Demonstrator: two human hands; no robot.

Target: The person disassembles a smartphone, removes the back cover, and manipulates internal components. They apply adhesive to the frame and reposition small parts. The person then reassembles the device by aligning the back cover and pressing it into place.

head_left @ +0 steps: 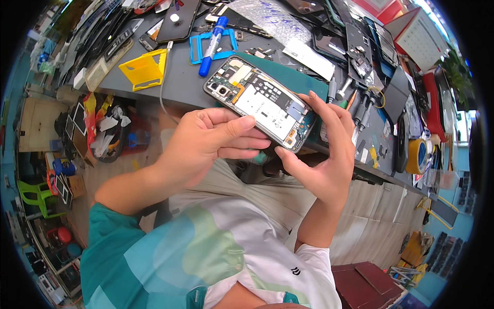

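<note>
I've got the opened phone (254, 105) up at a slant, its battery (267, 97) showing! My left grip (206, 140) pinches the near long edge, thumb on top, fingers below; my right grip (296, 123) spans the right-hand end, thumb at the near corner. Beyond, through the head camera, I see the counter (180, 82): green mat (298, 78), blue marker (213, 47) across a blue frame (194, 50), yellow stand (136, 77) to their left.

Both hands (203, 141) curl inward, left thumb (237, 126) extended, right thumb (296, 165) and fingers (329, 114) spread.
</note>
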